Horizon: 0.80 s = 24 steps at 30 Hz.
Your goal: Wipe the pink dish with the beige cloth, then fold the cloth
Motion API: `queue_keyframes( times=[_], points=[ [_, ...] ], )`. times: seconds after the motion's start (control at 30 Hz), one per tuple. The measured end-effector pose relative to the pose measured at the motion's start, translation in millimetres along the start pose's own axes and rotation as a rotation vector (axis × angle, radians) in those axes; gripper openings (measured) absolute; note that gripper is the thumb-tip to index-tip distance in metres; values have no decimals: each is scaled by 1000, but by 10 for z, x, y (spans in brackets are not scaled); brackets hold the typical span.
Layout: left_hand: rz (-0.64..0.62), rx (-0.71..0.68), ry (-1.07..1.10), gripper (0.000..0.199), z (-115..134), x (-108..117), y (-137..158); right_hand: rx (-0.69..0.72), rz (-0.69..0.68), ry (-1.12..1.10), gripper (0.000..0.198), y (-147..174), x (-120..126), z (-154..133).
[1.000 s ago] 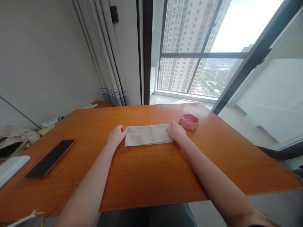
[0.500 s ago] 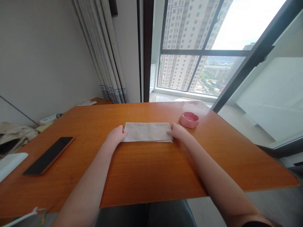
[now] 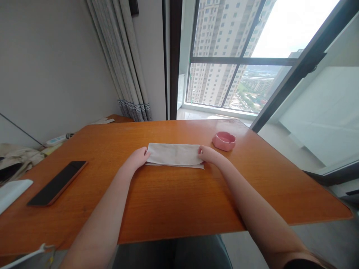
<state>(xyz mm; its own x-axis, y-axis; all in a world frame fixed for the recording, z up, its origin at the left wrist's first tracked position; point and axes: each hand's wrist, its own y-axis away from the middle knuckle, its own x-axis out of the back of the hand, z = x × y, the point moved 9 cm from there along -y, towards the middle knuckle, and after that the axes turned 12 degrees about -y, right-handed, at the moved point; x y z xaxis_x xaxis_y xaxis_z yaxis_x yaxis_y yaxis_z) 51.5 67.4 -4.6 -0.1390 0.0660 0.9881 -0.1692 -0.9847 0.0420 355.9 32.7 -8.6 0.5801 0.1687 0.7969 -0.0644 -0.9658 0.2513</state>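
A pale, folded cloth (image 3: 174, 154) lies lengthwise across the middle of the wooden table, in layers, with a lower layer showing along its near edge. My left hand (image 3: 139, 157) pinches the cloth's left end between thumb and fingers. At the other end, my right hand (image 3: 209, 154) grips the right edge the same way. The upper layer looks slightly raised between the two hands. Just beyond my right hand sits a pink ashtray-like dish (image 3: 224, 141), apart from it.
On the left of the wooden table (image 3: 179, 203) lies a black phone-like slab (image 3: 58, 183) with a reddish edge. A white object (image 3: 14, 192) is at the left edge, near crumpled fabric (image 3: 21, 158). A white cable (image 3: 26, 258) hangs at the front left. A large window stands behind.
Both hands have drawn the cloth's upper layer slightly up and away from me, so more of the lower layer shows along the near edge. The other objects stay put.
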Motion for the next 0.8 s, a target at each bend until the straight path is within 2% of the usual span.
queue_keyframes(
  times=[0.23, 0.5, 0.57, 0.67, 0.73, 0.8],
  points=[
    [5, 16, 21, 21, -74, 7, -7, 71, -149, 27, 14, 100, -13, -80],
    [-18, -32, -17, 15, -26, -47, -1, 83, -121, 162, 17, 84, -80, -88],
    [1, -24, -47, 13, 29, -26, 18, 78, -81, 204, 18, 89, -64, -97],
    [218, -32, -114, 28, 231, 155, 69, 129, 69, 250, 21, 138, 2, -246],
    [350, -142, -116, 32, 488, 216, 112, 237, 244, 230, 24, 215, 32, -448],
    [344, -312, -109, 39, 755, 114, 119, 382, 346, 176, 32, 292, -61, -647]
  ],
)
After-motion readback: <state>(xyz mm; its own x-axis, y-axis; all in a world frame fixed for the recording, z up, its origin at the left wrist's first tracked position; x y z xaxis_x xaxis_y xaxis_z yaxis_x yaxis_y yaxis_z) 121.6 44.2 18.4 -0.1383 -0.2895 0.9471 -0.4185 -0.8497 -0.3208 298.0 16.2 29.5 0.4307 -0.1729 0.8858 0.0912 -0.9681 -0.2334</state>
